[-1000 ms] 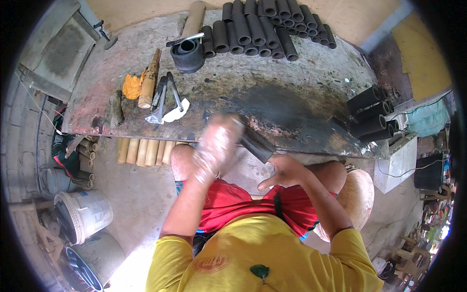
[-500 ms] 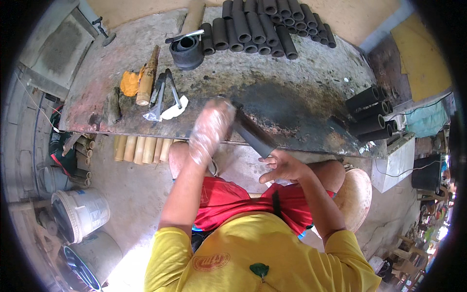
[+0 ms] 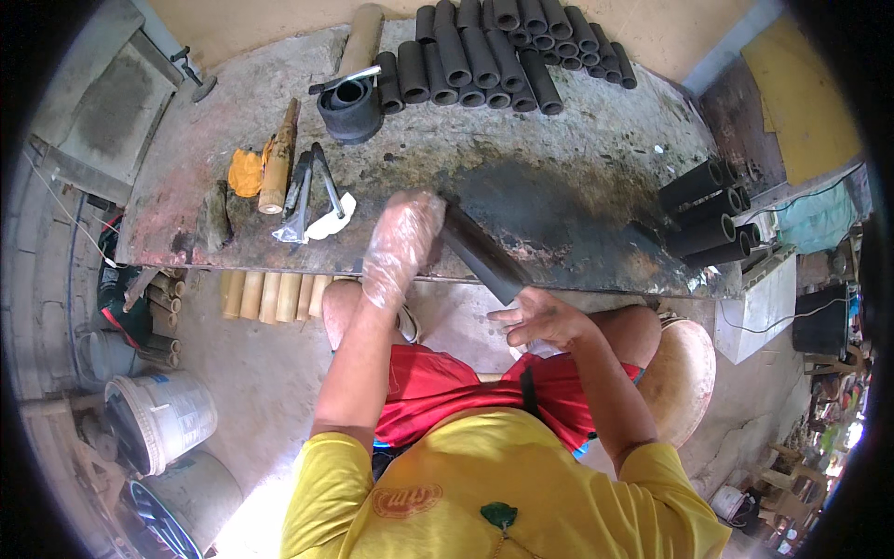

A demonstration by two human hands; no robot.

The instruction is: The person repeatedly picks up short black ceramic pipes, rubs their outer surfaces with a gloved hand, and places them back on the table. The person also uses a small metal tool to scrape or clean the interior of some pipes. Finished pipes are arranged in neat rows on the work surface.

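Observation:
A black tube [image 3: 482, 253] slants over the table's front edge between my hands. Its far end meets my left hand [image 3: 407, 228], which wears a clear plastic glove and is closed there; the fingertips are hidden. At the near end my bare right hand [image 3: 549, 317] grips the tube by its rim, some fingers stretched out to the left beneath it. Left of my gloved hand lie a white scrap [image 3: 332, 218], dark-handled tools [image 3: 307, 182], a bamboo piece [image 3: 278, 163] and an orange cloth [image 3: 245, 173].
Many black tubes [image 3: 480, 56] are stacked at the table's back, and several more [image 3: 698, 210] lie at its right. A round dark container [image 3: 351, 116] stands at the back left. Bamboo pieces [image 3: 270, 296] sit under the table [image 3: 577, 177]. Buckets [image 3: 172, 419] stand at the left.
The gloved left hand, blurred before, is now sharper and slightly lower. The tube has shifted a little down and left, and the right hand's fingers lie further left.

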